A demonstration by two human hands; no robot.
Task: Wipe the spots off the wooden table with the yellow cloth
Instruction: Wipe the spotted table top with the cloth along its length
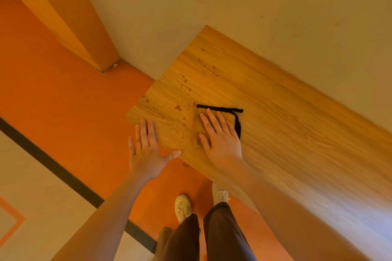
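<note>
The wooden table (pixel 286 129) runs from the centre to the right, against the wall. Several dark spots (pixel 178 107) dot its left end, from near the front corner back toward the wall. A yellow cloth (pixel 230 116) with a black edge lies flat on the table just right of the spots. My right hand (pixel 220 133) presses flat on the cloth, fingers spread and covering most of it. My left hand (pixel 148 148) is open, fingers apart, hovering at the table's front left edge with the thumb over the wood and nothing in it.
An orange floor (pixel 74 112) lies left of and below the table, with a black stripe (pixel 53 167) and a pale area beyond it. A beige wall (pixel 233 6) backs the table. An orange pillar (pixel 70 17) stands at the left. My legs and white shoes (pixel 182 207) are below the table edge.
</note>
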